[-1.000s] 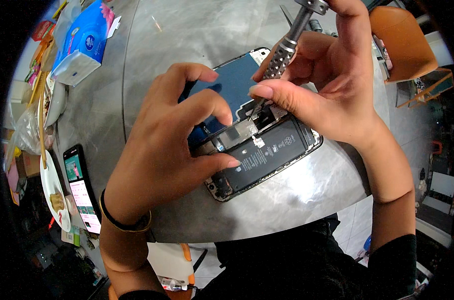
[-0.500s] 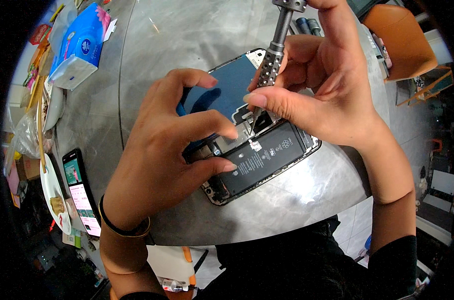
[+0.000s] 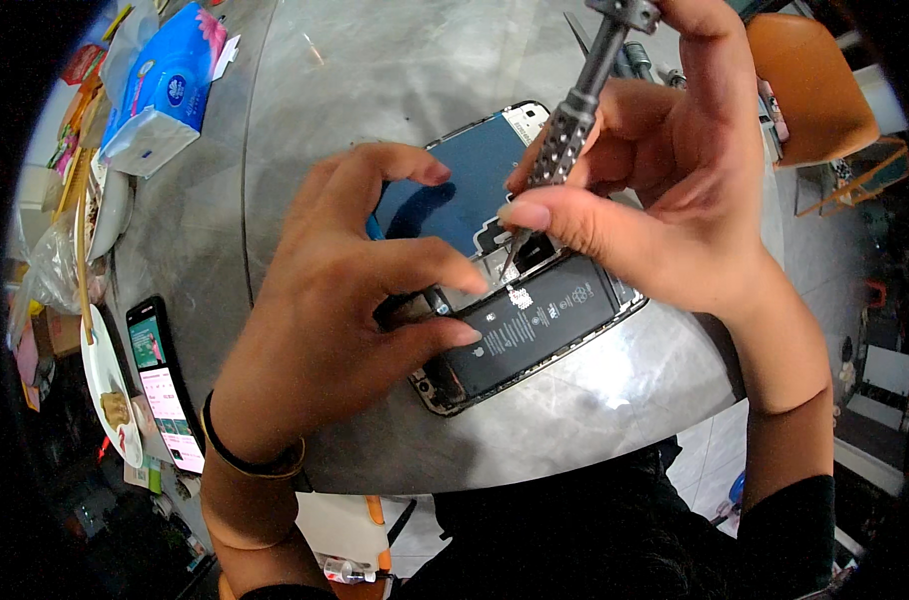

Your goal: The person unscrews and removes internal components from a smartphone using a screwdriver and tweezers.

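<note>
An opened smartphone (image 3: 603, 303) lies on the grey table, with its black battery (image 3: 547, 316) and metal inner parts bare. The dark blue screen part (image 3: 467, 165) lies along its far side. My right hand (image 3: 690, 215) grips a dark grey screwdriver (image 3: 567, 140) with a knurled, dimpled handle. Its thin tip points down at the metal plate beside the battery; whether it touches a screw is too small to tell. Over the phone's left part is my left hand (image 3: 340, 255), thumb and index finger apart, fingertips at the battery's edge and the plate. Nothing shows between them.
At far left stand a blue tissue pack (image 3: 160, 95), a white plate (image 3: 100, 370) with food scraps, and a lit phone (image 3: 163, 390). Dark cylindrical tools (image 3: 635, 60) lie behind my right hand. An orange chair (image 3: 815, 90) is at far right.
The whole view has shifted slightly. The screwdriver and my right hand have moved a little to the right, and the handle leans more. My left hand keeps its pose over the phone.
</note>
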`<action>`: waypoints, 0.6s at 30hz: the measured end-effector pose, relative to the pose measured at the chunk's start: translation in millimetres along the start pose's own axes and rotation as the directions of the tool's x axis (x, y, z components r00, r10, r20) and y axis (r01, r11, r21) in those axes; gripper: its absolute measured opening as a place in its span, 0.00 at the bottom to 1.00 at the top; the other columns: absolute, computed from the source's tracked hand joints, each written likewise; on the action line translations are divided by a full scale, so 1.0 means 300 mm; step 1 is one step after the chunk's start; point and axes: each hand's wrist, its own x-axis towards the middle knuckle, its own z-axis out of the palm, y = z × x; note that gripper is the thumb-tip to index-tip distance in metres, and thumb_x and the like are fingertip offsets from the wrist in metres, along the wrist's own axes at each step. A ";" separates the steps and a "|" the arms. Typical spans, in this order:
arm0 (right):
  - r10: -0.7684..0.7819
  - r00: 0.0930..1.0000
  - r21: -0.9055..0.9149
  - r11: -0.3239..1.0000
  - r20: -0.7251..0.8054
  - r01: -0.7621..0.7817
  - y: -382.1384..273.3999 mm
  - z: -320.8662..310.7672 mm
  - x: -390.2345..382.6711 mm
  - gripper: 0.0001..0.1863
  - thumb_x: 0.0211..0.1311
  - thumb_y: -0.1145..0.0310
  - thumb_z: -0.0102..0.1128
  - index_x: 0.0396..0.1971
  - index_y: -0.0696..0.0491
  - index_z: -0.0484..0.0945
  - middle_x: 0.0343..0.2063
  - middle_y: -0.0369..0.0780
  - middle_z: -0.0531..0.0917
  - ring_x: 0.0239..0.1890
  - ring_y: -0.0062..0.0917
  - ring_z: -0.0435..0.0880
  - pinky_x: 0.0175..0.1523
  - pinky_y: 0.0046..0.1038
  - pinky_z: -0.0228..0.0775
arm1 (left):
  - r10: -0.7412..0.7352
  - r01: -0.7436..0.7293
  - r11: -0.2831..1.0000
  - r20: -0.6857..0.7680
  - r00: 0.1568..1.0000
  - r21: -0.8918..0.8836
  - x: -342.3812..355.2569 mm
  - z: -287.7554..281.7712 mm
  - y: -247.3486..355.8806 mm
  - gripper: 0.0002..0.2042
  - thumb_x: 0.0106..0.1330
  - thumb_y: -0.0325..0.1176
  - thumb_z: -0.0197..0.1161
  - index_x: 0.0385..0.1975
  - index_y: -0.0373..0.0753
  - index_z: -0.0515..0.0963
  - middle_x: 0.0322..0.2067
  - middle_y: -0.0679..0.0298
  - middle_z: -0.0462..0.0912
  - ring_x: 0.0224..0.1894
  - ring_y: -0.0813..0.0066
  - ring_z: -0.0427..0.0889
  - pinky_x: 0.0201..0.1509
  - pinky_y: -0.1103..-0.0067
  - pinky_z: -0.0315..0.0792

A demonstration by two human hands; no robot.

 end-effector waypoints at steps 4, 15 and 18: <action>-0.070 0.998 -0.142 0.987 0.011 0.070 0.009 -0.001 -0.011 0.41 0.54 0.83 0.64 0.62 0.53 0.49 0.32 0.38 0.76 0.29 0.13 0.78 0.30 0.13 0.72 | -0.034 0.034 0.999 -0.002 0.999 -0.016 -0.004 -0.003 0.007 0.16 0.36 0.38 0.77 0.28 0.47 0.83 0.53 0.56 0.69 0.56 0.57 0.69 0.57 0.68 0.64; -0.128 0.992 -0.325 0.937 0.021 0.128 0.028 -0.016 -0.036 0.39 0.54 0.82 0.65 0.61 0.53 0.51 0.32 0.39 0.77 0.30 0.14 0.79 0.31 0.14 0.73 | -0.103 0.103 0.995 0.019 0.994 -0.001 0.003 -0.001 0.022 0.17 0.36 0.35 0.77 0.26 0.42 0.77 0.54 0.54 0.68 0.59 0.56 0.69 0.60 0.68 0.63; -0.131 0.991 -0.341 0.931 0.024 0.131 0.026 -0.016 -0.035 0.38 0.54 0.81 0.65 0.61 0.53 0.51 0.32 0.39 0.77 0.30 0.14 0.79 0.31 0.14 0.73 | -0.115 0.115 0.993 0.015 0.993 -0.010 0.003 0.001 0.025 0.18 0.36 0.35 0.77 0.26 0.42 0.77 0.54 0.53 0.68 0.59 0.56 0.68 0.60 0.68 0.63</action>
